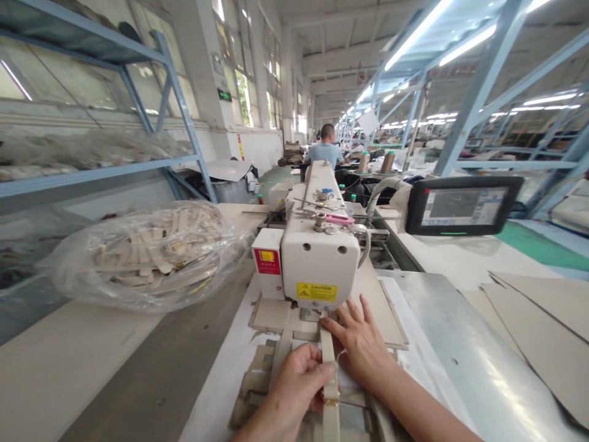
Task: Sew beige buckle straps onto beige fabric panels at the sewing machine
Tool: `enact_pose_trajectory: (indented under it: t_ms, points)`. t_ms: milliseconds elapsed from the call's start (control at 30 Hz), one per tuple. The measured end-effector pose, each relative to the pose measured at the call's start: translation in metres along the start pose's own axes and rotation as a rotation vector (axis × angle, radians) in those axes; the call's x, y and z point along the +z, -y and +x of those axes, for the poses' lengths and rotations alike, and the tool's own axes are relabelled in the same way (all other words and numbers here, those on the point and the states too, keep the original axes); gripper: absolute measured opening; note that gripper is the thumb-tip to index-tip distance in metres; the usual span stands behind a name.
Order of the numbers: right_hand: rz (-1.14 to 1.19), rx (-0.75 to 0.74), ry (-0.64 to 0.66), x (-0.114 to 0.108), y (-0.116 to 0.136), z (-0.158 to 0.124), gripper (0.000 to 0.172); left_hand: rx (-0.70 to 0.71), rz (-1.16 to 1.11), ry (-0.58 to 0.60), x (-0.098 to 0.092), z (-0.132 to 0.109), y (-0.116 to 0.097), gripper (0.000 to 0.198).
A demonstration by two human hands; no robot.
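Note:
A beige strap (327, 347) with a gold-coloured metal fitting runs from below the sewing machine head (319, 258) toward me. My left hand (297, 383) is closed on the strap, thumb on top, just beyond the fitting. Close to the needle area, my right hand (361, 341) lies with its fingers spread, the index fingertip touching the strap's far end. Under both hands is a flat beige piece (381, 307) in a clamp frame over a white sheet (221, 393). The needle itself is hidden behind the machine head.
At left, a clear plastic bag (151, 258) holds many beige straps. Pink-handled snips (338, 219) lie on top of the machine. A control screen (462, 205) stands at right, above beige panels (543, 331). Farther back, a person (326, 147) sits facing away.

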State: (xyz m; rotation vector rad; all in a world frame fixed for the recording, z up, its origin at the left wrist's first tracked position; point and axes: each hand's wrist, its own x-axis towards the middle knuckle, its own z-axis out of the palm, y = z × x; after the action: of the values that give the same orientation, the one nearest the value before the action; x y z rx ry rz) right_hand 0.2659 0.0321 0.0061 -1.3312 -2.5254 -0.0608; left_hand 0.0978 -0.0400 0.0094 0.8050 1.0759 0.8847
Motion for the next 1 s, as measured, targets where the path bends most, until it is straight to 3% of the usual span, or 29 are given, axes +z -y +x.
enact_pose_trajectory:
  t_ms: [167, 600, 733, 1000]
  points:
    - [-0.009, 0.072, 0.037, 0.000, 0.006, -0.001, 0.042, -0.026, 0.019, 0.014, -0.004, -0.008, 0.000, 0.041]
    - [0.006, 0.043, -0.059, 0.008, 0.005, 0.003, 0.031, -0.022, -0.004, 0.005, -0.014, -0.011, -0.004, 0.044]
    - [0.025, 0.004, 0.005, 0.000, 0.008, -0.003, 0.030, -0.024, -0.021, 0.006, -0.016, -0.013, -0.005, 0.046]
    - [-0.071, 0.065, 0.118, -0.010, 0.005, -0.017, 0.047, -0.062, -0.019, -0.044, -0.003, -0.011, -0.001, 0.054]
